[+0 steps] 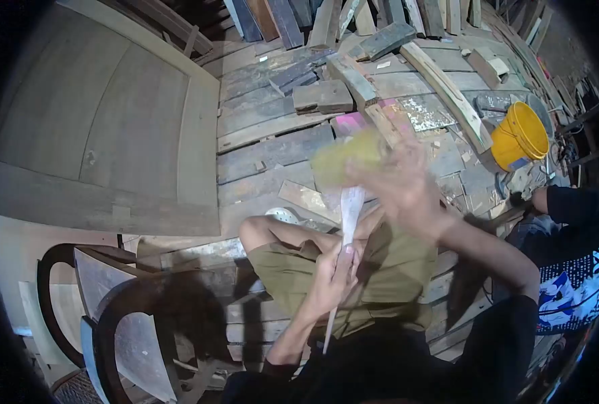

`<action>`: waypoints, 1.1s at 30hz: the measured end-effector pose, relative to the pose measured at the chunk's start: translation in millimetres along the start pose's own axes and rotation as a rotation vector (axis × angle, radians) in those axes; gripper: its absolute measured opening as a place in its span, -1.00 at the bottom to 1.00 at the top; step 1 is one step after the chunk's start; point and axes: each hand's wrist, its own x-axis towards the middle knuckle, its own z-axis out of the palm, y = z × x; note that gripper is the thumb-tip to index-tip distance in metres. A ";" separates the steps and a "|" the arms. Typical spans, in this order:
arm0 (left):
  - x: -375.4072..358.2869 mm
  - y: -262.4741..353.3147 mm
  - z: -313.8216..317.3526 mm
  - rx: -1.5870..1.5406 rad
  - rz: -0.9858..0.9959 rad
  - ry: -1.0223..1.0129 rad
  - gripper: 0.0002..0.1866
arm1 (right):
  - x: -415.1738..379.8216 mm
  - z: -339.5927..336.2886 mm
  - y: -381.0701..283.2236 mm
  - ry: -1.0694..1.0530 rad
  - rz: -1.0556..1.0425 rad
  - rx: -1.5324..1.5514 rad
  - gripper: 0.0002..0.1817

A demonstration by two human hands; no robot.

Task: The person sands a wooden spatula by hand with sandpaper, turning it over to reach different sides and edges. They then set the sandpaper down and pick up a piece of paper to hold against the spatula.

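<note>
My left hand (334, 277) is closed around a slim, pale wooden piece (352, 209), which widens to a flat end at the top and tapers to a thin tail below the fist. Its thumb lies along the shaft, over my lap. Just above the wide end, my right hand (400, 178) is blurred by motion, with its fingers at a yellow sheet (343, 160) that resembles sandpaper. The sheet is smeared too, and overlaps the top of the wooden piece in this view. My crossed legs in olive shorts (394, 269) lie beneath both hands.
Wood blocks (323, 96) and a long plank (448, 97) lie on the board floor ahead. A yellow bucket (518, 138) stands right. A panelled wooden door (104, 114) and curved dark chair-like frames (121, 303) are left. Another person (569, 283) sits close at right.
</note>
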 end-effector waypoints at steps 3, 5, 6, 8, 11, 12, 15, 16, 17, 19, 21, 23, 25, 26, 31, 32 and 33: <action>-1.4 -15.1 -7.1 0.010 0.049 -0.013 -0.67 | -11.3 3.5 -17.3 -0.094 -0.395 -0.030 -0.58; -0.5 4.0 1.1 -0.012 -0.011 -0.037 -0.66 | -3.0 15.4 10.2 0.027 -0.003 0.215 -0.63; -0.9 3.9 2.5 0.031 0.000 -0.030 -0.66 | -3.0 15.3 8.1 0.016 -0.015 0.219 -0.64; -1.9 -4.3 -6.7 0.055 0.029 -0.020 -0.66 | -6.5 7.8 -10.8 -0.072 -0.257 0.098 -0.66; -5.9 -5.2 -2.3 0.004 0.053 -0.001 -0.67 | -7.3 10.4 -6.1 -0.004 -0.191 -0.065 -0.67; -6.9 -7.1 0.4 -0.004 0.048 0.009 -0.67 | -1.6 4.0 -3.7 0.021 -0.107 -0.034 -0.66; -0.2 4.7 -3.4 -0.019 0.039 0.001 -0.66 | -7.3 9.8 -16.0 -0.067 -0.209 -0.012 -0.64; -4.4 6.9 -6.2 -0.027 0.014 -0.006 -0.66 | -2.9 8.3 -9.6 -0.070 -0.121 0.039 -0.64; -5.6 6.5 -6.8 -0.042 -0.003 -0.011 -0.66 | 3.9 4.6 -0.1 -0.077 -0.042 0.084 -0.63; -4.0 -4.8 -9.4 0.006 0.026 -0.002 -0.65 | 4.8 2.3 -2.1 -0.020 0.015 0.077 -0.66; -1.3 -5.8 -13.9 0.027 0.042 0.008 -0.65 | -12.1 12.8 -32.8 -0.099 -0.277 0.054 -0.65; -2.3 -14.8 -17.0 0.021 0.056 0.007 -0.64 | -8.1 6.7 -21.6 -0.115 -0.335 -0.035 -0.61; -1.9 -0.3 -6.7 -0.038 0.009 -0.008 -0.64 | 3.8 3.7 -12.0 -0.067 -0.095 0.011 -0.64; -3.9 7.0 -2.6 -0.040 -0.011 0.006 -0.65 | 9.1 2.6 -9.1 -0.037 0.021 0.029 -0.65; -6.1 5.4 -4.3 -0.003 -0.019 0.004 -0.67 | 3.3 9.0 -6.3 0.011 -0.133 -0.012 -0.64; -6.7 5.4 -2.5 -0.017 -0.027 0.007 -0.67 | 1.2 12.9 -8.1 0.022 -0.103 0.007 -0.64; -1.8 8.3 -2.3 -0.021 -0.021 0.002 -0.67 | 2.5 16.0 -6.8 0.048 -0.078 0.015 -0.65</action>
